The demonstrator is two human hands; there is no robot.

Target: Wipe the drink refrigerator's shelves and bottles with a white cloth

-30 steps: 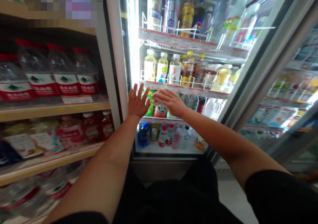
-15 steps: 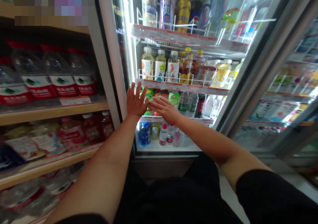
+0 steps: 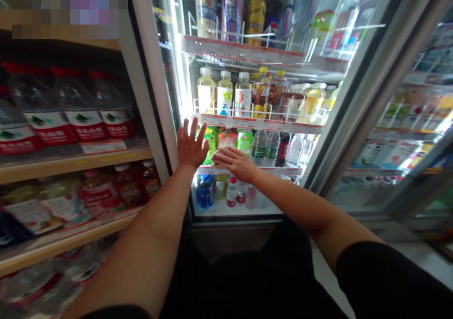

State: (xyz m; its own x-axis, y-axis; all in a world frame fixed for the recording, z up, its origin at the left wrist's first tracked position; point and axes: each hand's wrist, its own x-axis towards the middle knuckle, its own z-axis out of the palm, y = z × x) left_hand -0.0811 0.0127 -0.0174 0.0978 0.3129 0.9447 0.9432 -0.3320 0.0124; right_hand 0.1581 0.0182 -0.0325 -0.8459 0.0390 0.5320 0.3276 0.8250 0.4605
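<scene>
My left hand (image 3: 190,145) is raised with its fingers spread, at the left end of the cooler's third shelf, in front of a green bottle (image 3: 211,142). My right hand (image 3: 233,161) lies flat with fingers stretched out, its tips at the base of a red-labelled bottle (image 3: 227,138) on that same shelf. Neither hand holds anything. A green-and-white bottle (image 3: 245,141) stands just to the right of the red-labelled one.
The cooler's glass door (image 3: 357,92) stands open to the right. Juice bottles (image 3: 224,94) fill the shelf above, cans (image 3: 231,10) the top one, small bottles (image 3: 231,191) the bottom. To the left, wooden shelves (image 3: 74,161) hold large water jugs (image 3: 81,109) and red drinks.
My right hand has let go of the bottle it was over and dropped lower, now flat at the shelf edge. My left hand stayed spread in place. The view has shifted slightly.
</scene>
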